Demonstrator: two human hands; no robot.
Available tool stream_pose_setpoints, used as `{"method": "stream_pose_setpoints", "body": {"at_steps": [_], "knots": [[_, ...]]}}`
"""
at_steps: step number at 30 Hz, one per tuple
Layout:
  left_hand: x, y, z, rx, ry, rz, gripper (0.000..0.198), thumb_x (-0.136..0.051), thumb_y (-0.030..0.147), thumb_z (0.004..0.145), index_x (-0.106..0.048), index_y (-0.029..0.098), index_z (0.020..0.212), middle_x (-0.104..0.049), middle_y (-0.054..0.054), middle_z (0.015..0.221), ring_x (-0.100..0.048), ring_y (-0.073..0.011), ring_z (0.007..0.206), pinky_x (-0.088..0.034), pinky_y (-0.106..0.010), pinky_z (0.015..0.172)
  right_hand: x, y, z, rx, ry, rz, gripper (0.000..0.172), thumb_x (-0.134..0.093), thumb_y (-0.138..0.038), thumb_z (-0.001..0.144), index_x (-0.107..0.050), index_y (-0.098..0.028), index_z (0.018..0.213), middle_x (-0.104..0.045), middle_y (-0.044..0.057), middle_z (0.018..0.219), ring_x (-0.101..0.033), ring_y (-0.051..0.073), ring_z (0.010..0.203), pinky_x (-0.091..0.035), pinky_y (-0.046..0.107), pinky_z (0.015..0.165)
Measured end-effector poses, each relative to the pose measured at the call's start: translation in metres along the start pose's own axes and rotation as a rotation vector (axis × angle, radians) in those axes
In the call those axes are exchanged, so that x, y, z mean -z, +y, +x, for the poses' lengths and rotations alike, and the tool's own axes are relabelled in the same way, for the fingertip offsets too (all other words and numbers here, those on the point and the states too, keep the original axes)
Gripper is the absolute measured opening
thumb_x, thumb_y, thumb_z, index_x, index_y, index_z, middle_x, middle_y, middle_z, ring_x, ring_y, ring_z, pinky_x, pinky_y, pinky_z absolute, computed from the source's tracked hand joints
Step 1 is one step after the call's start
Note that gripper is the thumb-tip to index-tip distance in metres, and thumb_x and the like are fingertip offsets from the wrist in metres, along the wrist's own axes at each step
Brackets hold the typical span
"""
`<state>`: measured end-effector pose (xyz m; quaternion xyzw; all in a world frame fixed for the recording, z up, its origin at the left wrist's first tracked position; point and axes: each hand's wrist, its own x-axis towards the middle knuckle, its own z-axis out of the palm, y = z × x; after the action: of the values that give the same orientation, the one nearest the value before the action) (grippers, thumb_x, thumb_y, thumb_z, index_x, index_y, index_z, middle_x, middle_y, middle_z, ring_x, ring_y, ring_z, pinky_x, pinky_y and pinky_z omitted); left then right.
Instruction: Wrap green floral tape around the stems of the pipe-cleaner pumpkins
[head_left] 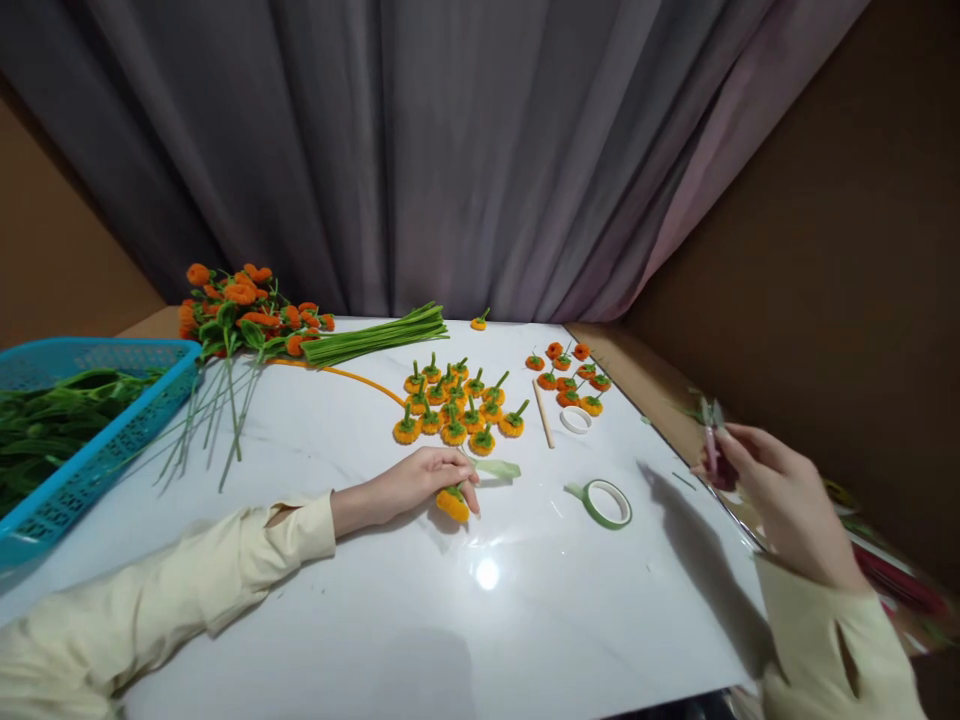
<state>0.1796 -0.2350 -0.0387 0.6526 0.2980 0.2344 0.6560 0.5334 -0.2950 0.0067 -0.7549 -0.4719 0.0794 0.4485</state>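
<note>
Gently is best: the left hand (435, 472), its grip closed on a yellow-orange flower head (452, 505) over the tabletop (360, 620), shouldn't squash it, while the right hand (787, 495) grasps red-handled pliers (720, 468).

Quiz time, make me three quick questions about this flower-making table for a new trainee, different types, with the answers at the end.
1. Multiple choice: what hangs from the left hand?
a) a wooden stick
b) a yellow flower head
c) a white ring

2. True or false: the right hand is empty.

3. Fill in the missing color: the green leaves lie in a ____ basket at the left edge of the picture.

Key:
1. b
2. False; it holds a pliers-like tool.
3. blue
</note>
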Motion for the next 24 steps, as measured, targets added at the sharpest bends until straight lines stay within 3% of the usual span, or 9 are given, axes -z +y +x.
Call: {"method": "stream_pose_setpoints", "body": {"at_steps": [2, 3, 5, 8, 11, 15, 24], "knots": [[-0.001, -0.003, 0.0, 0.016, 0.01, -0.04, 0.033, -0.055, 0.047, 0.084, -0.06, 0.015, 0.077, -0.069, -0.007, 0.072, -0.059, -0.0191, 0.08, -0.039, -0.031, 0.086, 0.001, -0.017, -0.04, -0.122, -0.129, 0.422, 0.032, -0.065, -0.051, 0.075, -0.06, -0.02, 0.073, -0.053, 0.004, 0.058, -0.047, 0.013, 0.048, -0.034, 0.027, 0.044], [-0.002, -0.004, 0.0, 0.019, 0.014, -0.055, 0.033, -0.056, 0.048, 0.083, -0.058, 0.015, 0.078, -0.069, -0.007, 0.072, -0.059, -0.0192, 0.081, -0.039, -0.031, 0.086, -0.001, -0.025, -0.058, -0.173, -0.121, 0.57, 0.031, -0.071, -0.05, 0.07, -0.059, -0.02, 0.07, -0.049, 0.002, 0.06, -0.042, 0.01, 0.045, -0.031, 0.025, 0.042], [-0.002, -0.005, 0.0, 0.014, 0.028, -0.068, 0.033, -0.057, 0.048, 0.083, -0.057, 0.015, 0.078, -0.069, -0.007, 0.073, -0.06, -0.0194, 0.084, -0.038, -0.031, 0.087, -0.009, -0.039, -0.087, -0.289, -0.115, 0.735, 0.033, -0.074, -0.048, 0.066, -0.058, -0.02, 0.068, -0.046, 0.0, 0.06, -0.031, 0.005, 0.04, -0.023, 0.022, 0.038], [-0.001, -0.005, -0.001, 0.011, 0.051, -0.075, 0.033, -0.056, 0.047, 0.084, -0.058, 0.015, 0.078, -0.07, -0.007, 0.076, -0.06, -0.0186, 0.082, -0.039, -0.03, 0.086, -0.028, -0.052, -0.113, -0.436, -0.216, 0.834, 0.04, -0.073, -0.054, 0.065, -0.057, -0.017, 0.067, -0.036, -0.005, 0.052, -0.024, 0.003, 0.038, -0.015, 0.019, 0.036], [-0.001, -0.004, -0.001, 0.023, 0.065, -0.077, 0.032, -0.057, 0.046, 0.083, -0.058, 0.014, 0.08, -0.07, -0.008, 0.077, -0.06, -0.0183, 0.079, -0.04, -0.03, 0.084, -0.049, -0.058, -0.125, -0.53, -0.328, 0.888, 0.04, -0.077, -0.048, 0.065, -0.062, -0.014, 0.08, -0.033, -0.007, 0.052, -0.02, 0.001, 0.038, -0.009, 0.017, 0.037], [-0.001, -0.004, 0.0, 0.028, 0.082, -0.076, 0.033, -0.058, 0.046, 0.082, -0.059, 0.013, 0.082, -0.071, -0.009, 0.078, -0.06, -0.0184, 0.08, -0.04, -0.03, 0.084, -0.068, -0.065, -0.137, -0.557, -0.376, 1.007, 0.039, -0.071, -0.048, 0.074, -0.064, -0.013, 0.089, -0.032, -0.009, 0.05, -0.016, 0.0, 0.038, -0.007, 0.017, 0.037], [-0.003, -0.002, 0.001, 0.01, 0.083, -0.04, 0.03, -0.056, 0.043, 0.084, -0.059, 0.013, 0.081, -0.071, -0.009, 0.077, -0.06, -0.0181, 0.081, -0.039, -0.03, 0.085, -0.077, -0.071, -0.147, -0.563, -0.46, 1.067, 0.04, -0.065, -0.046, 0.08, -0.064, -0.011, 0.099, -0.034, -0.009, 0.048, -0.014, 0.0, 0.037, -0.009, 0.016, 0.036]]}}
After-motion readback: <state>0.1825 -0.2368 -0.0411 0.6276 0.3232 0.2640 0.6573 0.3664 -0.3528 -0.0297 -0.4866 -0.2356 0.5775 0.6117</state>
